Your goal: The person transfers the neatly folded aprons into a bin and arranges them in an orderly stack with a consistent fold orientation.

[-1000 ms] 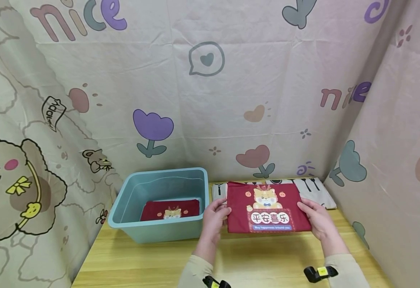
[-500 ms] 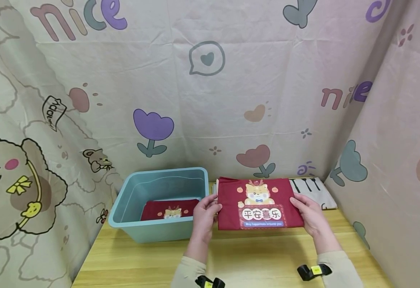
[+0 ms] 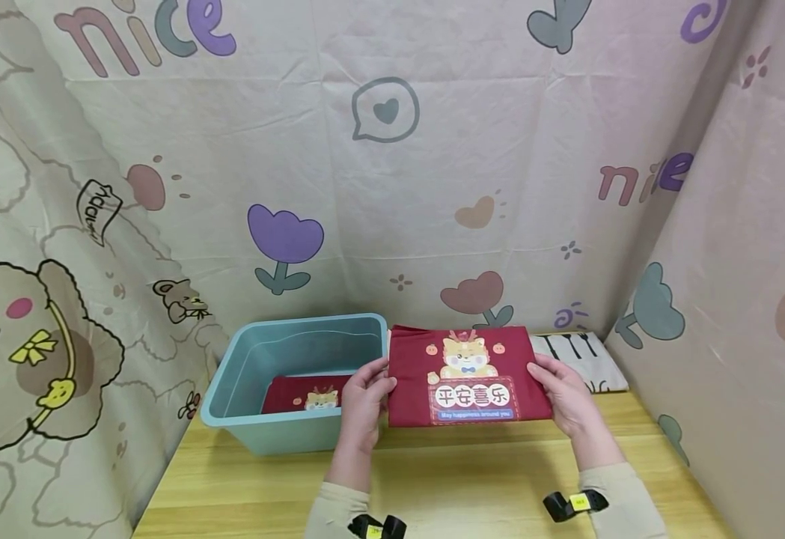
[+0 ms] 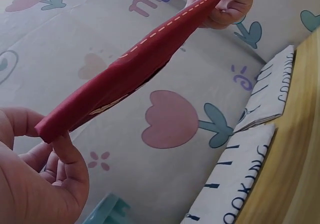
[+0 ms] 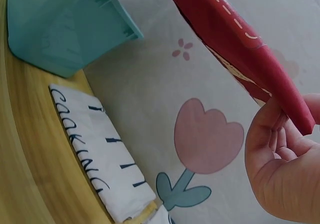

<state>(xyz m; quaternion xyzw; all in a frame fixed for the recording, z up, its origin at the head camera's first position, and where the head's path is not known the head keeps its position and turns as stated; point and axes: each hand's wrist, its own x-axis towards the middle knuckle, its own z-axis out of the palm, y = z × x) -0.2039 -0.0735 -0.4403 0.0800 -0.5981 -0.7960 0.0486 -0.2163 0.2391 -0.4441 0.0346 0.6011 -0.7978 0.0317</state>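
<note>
A folded red cloth [image 3: 469, 378] with a cartoon dog and lettering hangs above the table, held at both ends. My left hand [image 3: 363, 402] pinches its left end between thumb and fingers, overlapping the bin's right side in the head view. The right end is gripped by my right hand [image 3: 569, 397], thumb on top and fingers beneath. Seen edge-on in the left wrist view, the red cloth [image 4: 120, 66] shows its folded layers. A similar folded red cloth [image 3: 284, 394] lies inside the blue-green bin [image 3: 284, 436], partly hidden by the bin's front wall.
Behind the held cloth, white folded cloths with dark utensil prints [image 3: 590, 359] lie along the back of the wooden table [image 3: 459, 486]. The left wrist view shows two of them, the nearer white cloth [image 4: 232, 176] lettered. Printed curtains [image 3: 399, 187] enclose the back and sides.
Both hands have carried the red cloth leftward and slightly up, so its left end now reaches the bin's right edge in view. More of the white cloths shows at right.
</note>
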